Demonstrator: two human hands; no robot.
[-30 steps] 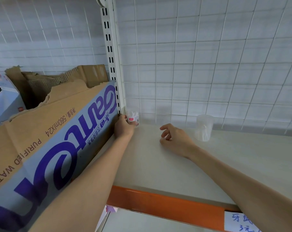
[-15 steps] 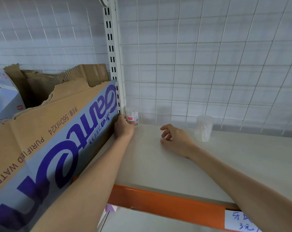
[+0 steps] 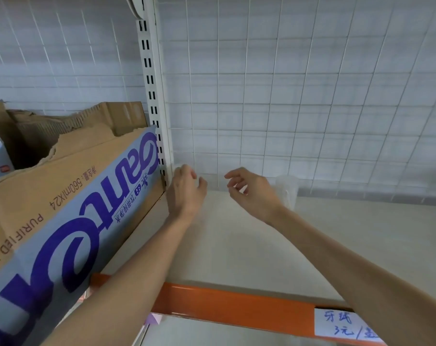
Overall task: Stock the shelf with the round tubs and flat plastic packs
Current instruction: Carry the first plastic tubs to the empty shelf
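My left hand (image 3: pixel 187 189), mid-frame, is curling round a mostly hidden small tub (image 3: pixel 201 182) in the shelf (image 3: pixel 236 245) corner, while my right hand (image 3: pixel 253 193) is hanging loose and empty just beside the clear tub (image 3: pixel 288 191), risking to knock it over.

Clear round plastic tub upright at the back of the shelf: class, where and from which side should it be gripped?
Probably round the side wall of the clear round plastic tub, coming from the front-left. It stands upright close to the white wire mesh, which blocks the rear; the open right hand is left of it.
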